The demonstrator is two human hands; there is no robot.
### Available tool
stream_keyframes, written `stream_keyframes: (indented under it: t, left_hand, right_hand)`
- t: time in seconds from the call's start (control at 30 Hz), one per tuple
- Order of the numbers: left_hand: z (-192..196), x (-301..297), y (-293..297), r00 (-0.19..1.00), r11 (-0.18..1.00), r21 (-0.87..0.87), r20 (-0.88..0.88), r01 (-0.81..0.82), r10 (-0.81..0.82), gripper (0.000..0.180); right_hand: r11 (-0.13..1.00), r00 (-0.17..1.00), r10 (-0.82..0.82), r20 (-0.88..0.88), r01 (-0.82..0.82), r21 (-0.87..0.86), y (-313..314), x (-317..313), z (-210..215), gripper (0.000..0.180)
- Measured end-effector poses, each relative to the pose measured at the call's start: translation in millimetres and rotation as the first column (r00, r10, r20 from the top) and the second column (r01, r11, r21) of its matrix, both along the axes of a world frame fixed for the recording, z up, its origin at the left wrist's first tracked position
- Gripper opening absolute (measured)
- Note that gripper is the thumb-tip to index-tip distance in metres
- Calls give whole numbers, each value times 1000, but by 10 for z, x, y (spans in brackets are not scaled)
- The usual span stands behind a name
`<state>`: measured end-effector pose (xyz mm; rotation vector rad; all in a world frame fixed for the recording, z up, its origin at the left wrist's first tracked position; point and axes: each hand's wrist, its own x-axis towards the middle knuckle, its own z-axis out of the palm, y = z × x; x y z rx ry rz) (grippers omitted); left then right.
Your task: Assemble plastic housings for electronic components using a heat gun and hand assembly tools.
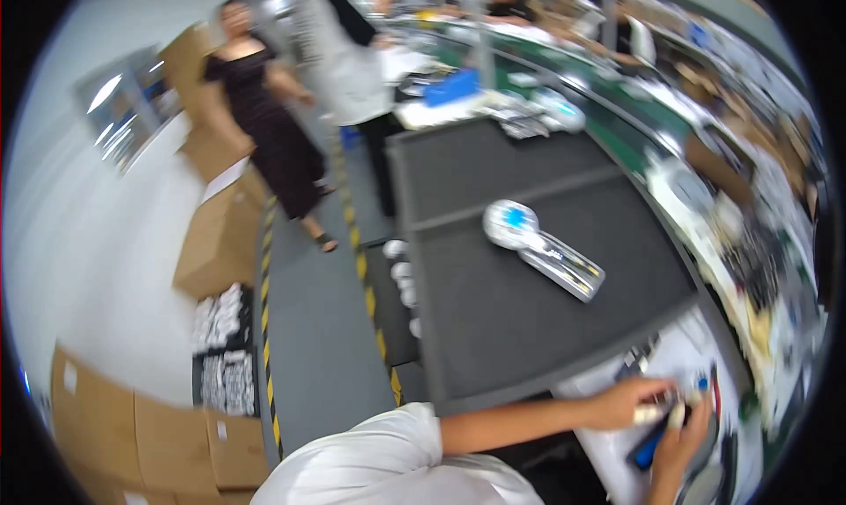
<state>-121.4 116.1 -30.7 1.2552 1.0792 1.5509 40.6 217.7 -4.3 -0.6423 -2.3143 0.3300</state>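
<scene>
Far left: brown cardboard cartons (141, 434) stacked along the wall, with trays of small white parts (225, 351) on the floor just beside them.
Left of centre: grey floor aisle (308, 329), open, edged by a yellow-and-black hazard stripe (269, 364); a person in a dark dress (269, 126) stands at its far end.
Centre: dark grey mat-topped bench (493, 320), surface mostly bare, near edge running toward the wearer. One clear plastic pack with a round white-and-blue end (539, 248) lies mid-mat, well apart from all edges.
Lower right: left hand (630, 402), fingers curled, gripping a small white piece (648, 413); right hand (680, 443) just beside it, fingers bent against the same cluster, grip too blurred to tell. A blue-tipped tool (650, 448) lies between them on a white sheet (608, 390).
Far right: green conveyor line (634, 126), crowded.
</scene>
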Motion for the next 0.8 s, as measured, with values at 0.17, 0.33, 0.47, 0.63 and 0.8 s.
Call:
stream_keyframes:
  t: [0.17,0.33,0.47,0.63,0.8]
  left_hand:
    - [173,-271,-284,947,987,-145,321,62,-12,51]
    - [237,-222,-86,942,981,-112,317,155,-112,49]
    - [275,-118,-100,957,985,-128,281,114,-74,49]
    - [289,-113,-129,970,991,-108,237,83,-55,51]
    - [287,-114,-143,965,990,-118,258,74,-41,54]
  right_hand:
    - [995,989,95,-116,-97,-10,-154,-460,300,14]
    - [992,995,31,-91,-41,-117,-53,-256,313,12]
    - [991,992,55,-111,-69,-118,-80,-193,304,14]
    - [993,986,65,-151,-79,-84,-82,-211,303,17]
    - [998,985,51,-167,-58,-40,-93,-252,266,17]
